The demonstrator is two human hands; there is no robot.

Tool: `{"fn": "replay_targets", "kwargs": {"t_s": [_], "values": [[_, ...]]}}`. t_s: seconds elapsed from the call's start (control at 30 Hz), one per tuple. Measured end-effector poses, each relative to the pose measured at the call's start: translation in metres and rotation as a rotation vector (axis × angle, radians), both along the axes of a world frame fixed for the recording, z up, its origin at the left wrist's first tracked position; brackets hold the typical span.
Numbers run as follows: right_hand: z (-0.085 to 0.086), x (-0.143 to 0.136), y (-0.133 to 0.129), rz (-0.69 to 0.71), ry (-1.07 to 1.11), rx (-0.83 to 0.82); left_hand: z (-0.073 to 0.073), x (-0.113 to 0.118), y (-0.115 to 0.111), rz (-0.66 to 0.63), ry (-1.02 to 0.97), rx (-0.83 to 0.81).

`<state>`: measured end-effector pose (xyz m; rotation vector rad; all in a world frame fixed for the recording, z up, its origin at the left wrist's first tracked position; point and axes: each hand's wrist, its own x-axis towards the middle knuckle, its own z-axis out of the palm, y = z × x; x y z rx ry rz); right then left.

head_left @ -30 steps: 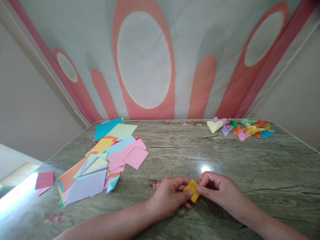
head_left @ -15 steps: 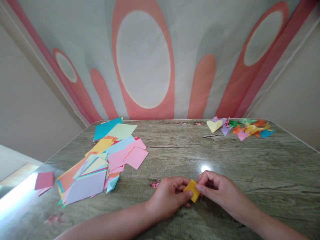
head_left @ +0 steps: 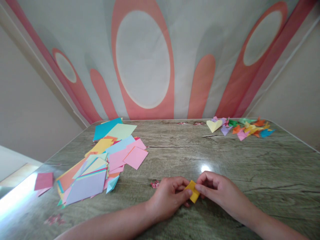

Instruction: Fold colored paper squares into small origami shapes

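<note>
Near the front of the wood-patterned table [head_left: 175, 160], a small folded yellow paper [head_left: 193, 196] is held between both hands. My left hand [head_left: 171, 196] pinches its left corner, thumb on top and fingers curled behind. My right hand [head_left: 215, 186] grips the upper right edge between thumb and index finger, its other fingers curled. The paper's underside and some fingertips of my left hand are hidden.
A spread pile of coloured paper sheets [head_left: 87, 186] covers the left side, with pink squares [head_left: 44, 181] at the far left edge. Folded paper figures [head_left: 250, 128] and a pale yellow heart shape [head_left: 214, 125] lie at the back right.
The thumb and fingers of both hands have shifted very slightly on the yellow paper, which is still held by both. The other papers stay where they were.
</note>
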<state>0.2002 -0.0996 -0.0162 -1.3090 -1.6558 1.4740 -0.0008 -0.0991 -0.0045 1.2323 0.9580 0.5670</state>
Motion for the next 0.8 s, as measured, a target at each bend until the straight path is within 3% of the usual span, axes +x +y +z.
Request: {"fn": "replay_targets", "kwargs": {"t_s": [0.23,0.5,0.6,0.8], "values": [[0.006,-0.002,-0.003,0.032,-0.070,-0.011,0.004,-0.002,0.000,-0.065,0.178,0.161],[0.010,-0.008,-0.007,0.069,-0.149,0.053,0.017,-0.008,-0.001,-0.211,0.435,0.632],[0.010,-0.008,-0.007,0.070,-0.139,0.069,0.017,-0.008,-0.001,-0.189,0.435,0.656],[0.010,-0.004,-0.004,0.075,-0.047,-0.052,0.014,-0.008,0.000,-0.079,0.362,0.540]]}}
